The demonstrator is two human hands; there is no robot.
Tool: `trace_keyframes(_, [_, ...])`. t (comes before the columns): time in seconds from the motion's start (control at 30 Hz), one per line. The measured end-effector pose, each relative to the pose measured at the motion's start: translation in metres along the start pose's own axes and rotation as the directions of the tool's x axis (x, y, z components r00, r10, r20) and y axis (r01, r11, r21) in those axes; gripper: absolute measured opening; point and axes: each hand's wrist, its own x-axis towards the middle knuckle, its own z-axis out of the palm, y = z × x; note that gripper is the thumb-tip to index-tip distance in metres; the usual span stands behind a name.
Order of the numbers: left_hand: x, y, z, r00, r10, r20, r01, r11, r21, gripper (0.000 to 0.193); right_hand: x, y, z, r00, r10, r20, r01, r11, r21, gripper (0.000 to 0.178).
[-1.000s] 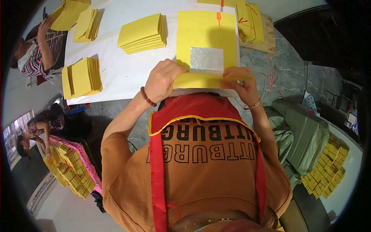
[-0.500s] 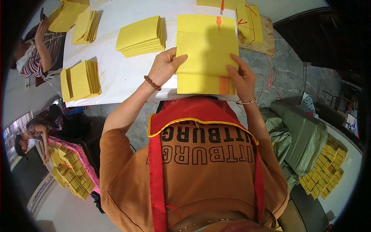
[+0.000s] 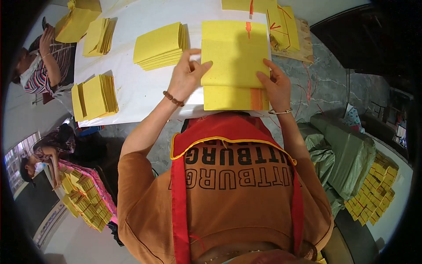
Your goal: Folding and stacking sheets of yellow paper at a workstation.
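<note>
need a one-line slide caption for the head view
Left hand and right hand at opposite edges of layered yellow paper on a white-topped table, yellow stacks to the left.

Ylw sheet (image 3: 233,66): matt ppr; apron (image 3: 217,132): cloth; grn wrap (image 3: 343,160): glossy plas.

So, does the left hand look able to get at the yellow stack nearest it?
Probably yes: the yellow stack lies just forward and left of the left hand, with nothing visible between them.
</note>
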Motion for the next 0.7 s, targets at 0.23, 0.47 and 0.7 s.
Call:
trace_keyframes(0.23, [0.004,0.022,0.025,0.665,0.667,0.334,-0.623,0.25,0.741,0.035,0.003,0.006,-0.002,1.0,0.015,0.027,-0.013,0.997,-0.071,0.04])
trace_keyframes(0.47, [0.018,-0.006,0.04,0.664,0.561,0.495,-0.62,0.042,0.783,0.048,-0.003,-0.01,0.003,0.999,0.039,-0.01,-0.039,0.999,-0.032,0.039])
trace_keyframes(0.7, [0.02,-0.008,0.04,0.687,0.534,0.493,-0.602,0.04,0.797,0.052,-0.045,-0.033,-0.003,0.835,-0.375,0.402,0.54,0.419,-0.73,0.044])
